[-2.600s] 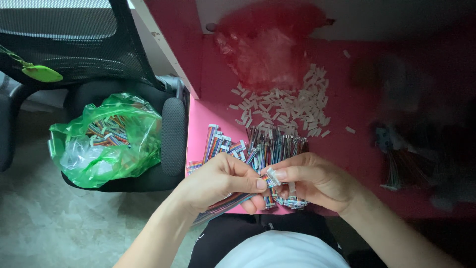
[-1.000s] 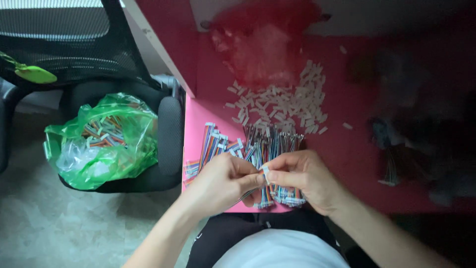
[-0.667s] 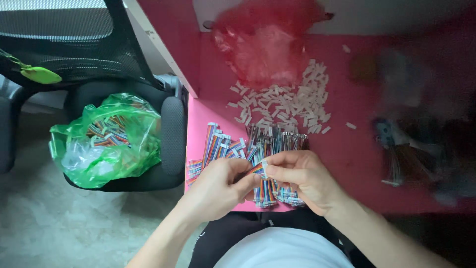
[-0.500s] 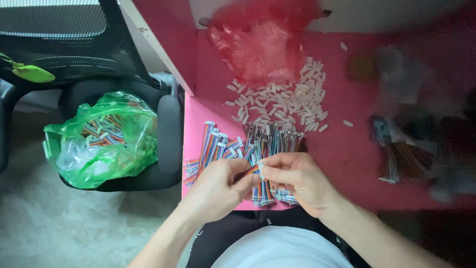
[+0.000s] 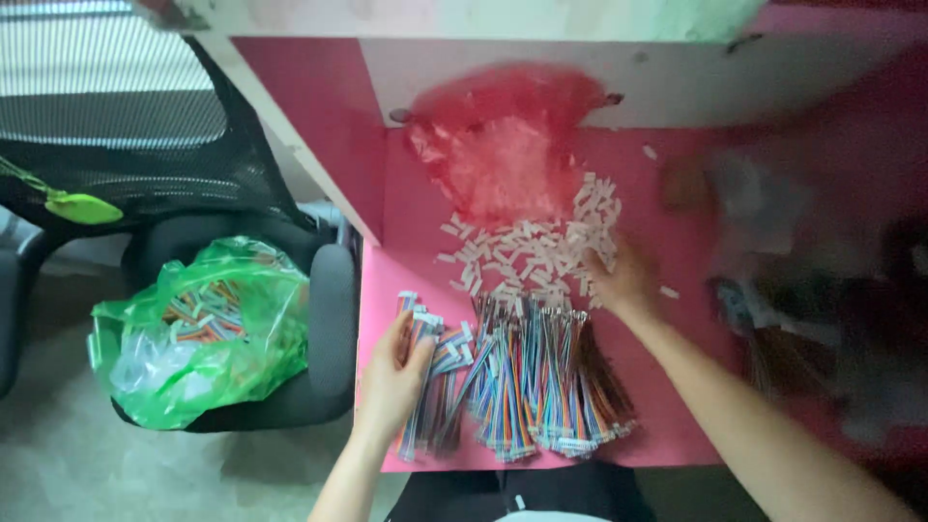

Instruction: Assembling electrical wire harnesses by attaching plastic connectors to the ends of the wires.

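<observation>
My left hand (image 5: 394, 372) rests on a bundle of multicoloured ribbon cables with white plugs (image 5: 430, 372) at the left edge of the pink table (image 5: 677, 387), fingers curled around the bundle. My right hand (image 5: 619, 280) reaches forward to the pile of small white plastic connectors (image 5: 527, 256), fingers down on its right edge; the fingertips are blurred. A wide row of loose ribbon cables (image 5: 541, 382) lies between my two arms.
A red translucent bag (image 5: 498, 145) with more white pieces lies behind the pile. A green plastic bag (image 5: 198, 329) of cables sits on a black office chair (image 5: 319, 319) to the left. Blurred dark cable bundles (image 5: 802, 329) lie at the right.
My hands, joined together over the cables before, have parted. The left went down onto the left cable bundle, the right moved forward to the white connector pile.
</observation>
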